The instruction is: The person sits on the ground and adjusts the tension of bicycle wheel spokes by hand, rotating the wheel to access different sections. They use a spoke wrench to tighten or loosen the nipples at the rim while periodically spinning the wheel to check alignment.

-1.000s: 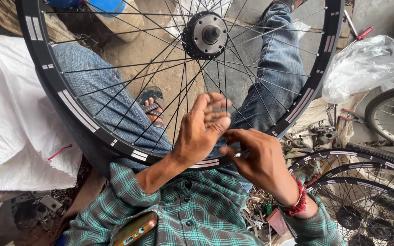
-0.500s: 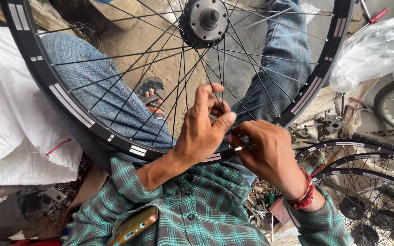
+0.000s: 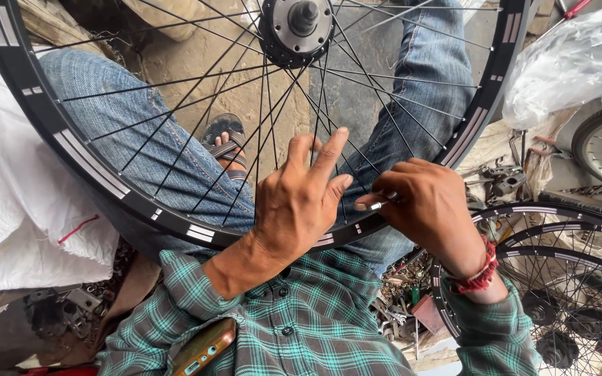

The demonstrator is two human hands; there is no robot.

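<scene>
In the head view, a black bicycle wheel (image 3: 92,174) lies across the person's lap, so its rim is near both hands. The left hand (image 3: 301,202) rests on the spokes with fingers spread, holding nothing, probably to steady them. The right hand (image 3: 430,205) pinches 1 small metal piece (image 3: 377,205) at the rim. A clear plastic bag (image 3: 573,63) lies to the right; its contents I cannot tell.

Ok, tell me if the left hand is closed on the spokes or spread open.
Spread open. The left hand rests flat against the wheel's spokes, fingers extended and apart, gripping nothing.
</scene>
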